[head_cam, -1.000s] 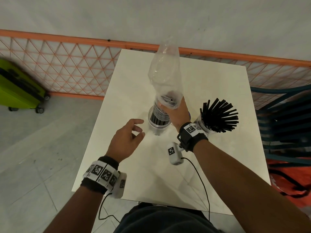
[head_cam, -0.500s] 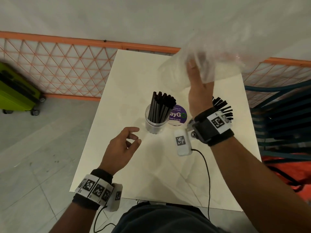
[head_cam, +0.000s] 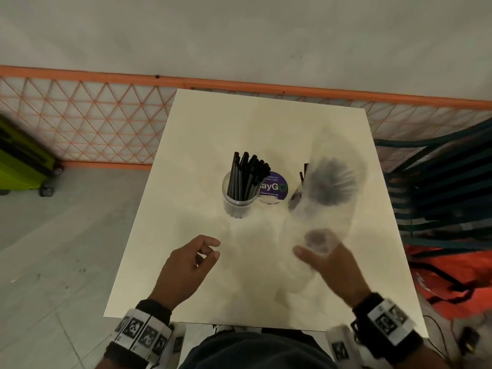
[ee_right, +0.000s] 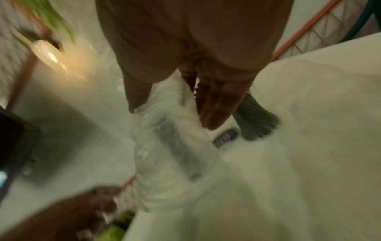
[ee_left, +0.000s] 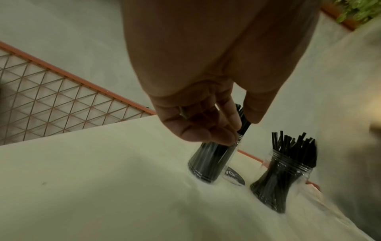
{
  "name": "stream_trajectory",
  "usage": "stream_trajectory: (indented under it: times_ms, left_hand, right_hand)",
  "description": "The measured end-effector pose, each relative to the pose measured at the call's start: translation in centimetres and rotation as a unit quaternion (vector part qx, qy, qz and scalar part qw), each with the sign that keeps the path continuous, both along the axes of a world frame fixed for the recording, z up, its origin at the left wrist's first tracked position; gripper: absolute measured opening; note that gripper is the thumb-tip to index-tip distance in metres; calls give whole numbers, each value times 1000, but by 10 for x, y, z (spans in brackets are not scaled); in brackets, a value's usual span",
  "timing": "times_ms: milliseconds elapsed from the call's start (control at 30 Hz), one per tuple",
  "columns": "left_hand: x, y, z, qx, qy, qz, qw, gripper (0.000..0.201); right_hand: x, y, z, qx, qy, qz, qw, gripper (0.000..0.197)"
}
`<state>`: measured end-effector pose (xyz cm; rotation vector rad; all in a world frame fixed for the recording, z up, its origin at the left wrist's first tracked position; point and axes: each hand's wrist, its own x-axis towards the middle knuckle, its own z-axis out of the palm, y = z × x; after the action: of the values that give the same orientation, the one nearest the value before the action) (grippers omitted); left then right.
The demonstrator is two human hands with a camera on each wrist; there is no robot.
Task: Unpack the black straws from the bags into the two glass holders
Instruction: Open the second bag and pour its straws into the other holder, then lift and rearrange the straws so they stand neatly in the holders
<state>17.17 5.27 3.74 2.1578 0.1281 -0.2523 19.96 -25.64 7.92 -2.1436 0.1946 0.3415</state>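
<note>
Two glass holders stand mid-table. The left holder (head_cam: 238, 202) (ee_left: 208, 163) contains a tight bundle of black straws (head_cam: 249, 173). The right holder (ee_left: 281, 184) has fanned-out straws; in the head view it is mostly hidden behind a blurred, empty clear plastic bag (head_cam: 331, 209) (ee_right: 171, 146). My right hand (head_cam: 316, 249) (ee_right: 175, 112) pinches that bag between thumb and fingers, in front of the right holder. My left hand (head_cam: 213, 249) (ee_left: 233, 130) hovers over the table in front of the left holder with its fingers loosely curled, holding nothing.
The white table (head_cam: 266, 123) carries a round purple sticker (head_cam: 274, 187) between the holders. Behind it runs an orange mesh fence (head_cam: 80, 123). A green suitcase (head_cam: 21, 166) stands far left, a dark slatted chair (head_cam: 439, 182) and an orange-red bag (head_cam: 452, 275) at the right.
My right hand pulled the bag up off the straws, leaving them in the left holder, then swept the empty bag down to the near right. The left hand barely moved.
</note>
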Motion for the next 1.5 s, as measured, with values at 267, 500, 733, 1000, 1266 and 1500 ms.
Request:
stream_trajectory:
  times_ms: [267,500,733,1000,1266,1500]
  left_hand:
    - [0,-19,-8,17,31,-59,998,15]
    - [21,-61,11,77,-1,-130,988,17]
    - [52,-54,31,74,-59,44,995,49]
    - [106,-38,17,122,-61,77,988,118]
    - [154,-41,-7,90,-46,12,995,141]
    - [175,-62,-19,45,-140,-16,989,117]
  right_hand:
    - [-39,-6,-73,-66,239,-2,969,53]
    - [-24,-6,-57,-354,115,66,926,46]
    - [-3,6,-51,-387,-26,311,867,54]
    - [18,1,-36,-386,40,302,871,40]
    - [104,47,29,-140,-98,179,969,66]
    - [149,77,11,-35,-4,177,984,85]
